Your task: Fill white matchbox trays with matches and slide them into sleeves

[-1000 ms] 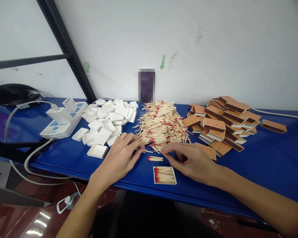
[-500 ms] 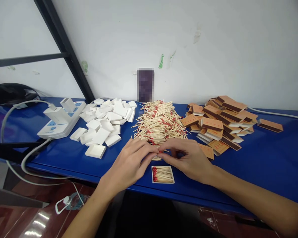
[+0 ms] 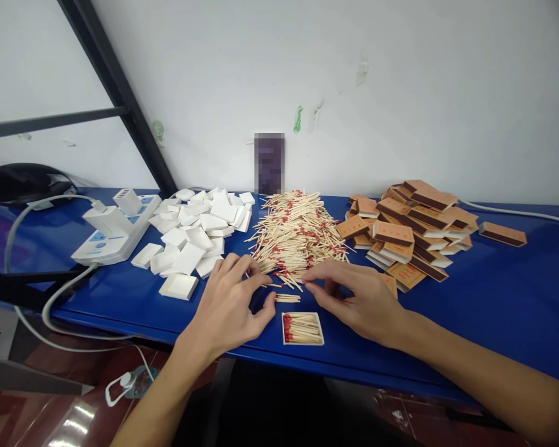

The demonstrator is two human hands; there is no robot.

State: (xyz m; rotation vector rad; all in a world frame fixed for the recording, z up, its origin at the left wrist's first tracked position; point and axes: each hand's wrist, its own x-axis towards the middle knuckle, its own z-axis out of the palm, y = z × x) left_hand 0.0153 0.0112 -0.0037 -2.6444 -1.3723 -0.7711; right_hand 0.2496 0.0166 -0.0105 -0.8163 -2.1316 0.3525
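A heap of loose red-tipped matches (image 3: 298, 230) lies in front of me, with a few matches (image 3: 287, 298) lined up at its near edge. My left hand (image 3: 233, 304) is open beside them, thumb and index finger apart, holding nothing. The thumb and index finger of my right hand (image 3: 354, 298) are pinched at the heap's near right edge, where a small red match tip shows between them; most of that match is hidden. Nearer to me sits a white matchbox tray (image 3: 323, 335) filled with matches, their heads to the left.
White empty matchbox trays (image 3: 181, 254) are piled on the left, and printed matchbox sleeves (image 3: 395, 233) on the right. A power strip (image 3: 107, 245) with cables stands far left on the blue table (image 3: 494, 298). A blurred dark rectangle (image 3: 269, 162) leans on the wall.
My hands were together, fingertips meeting over the near edge of the heap. The left has moved away to the left and opened, uncovering the small row of matches; the right stays pinched.
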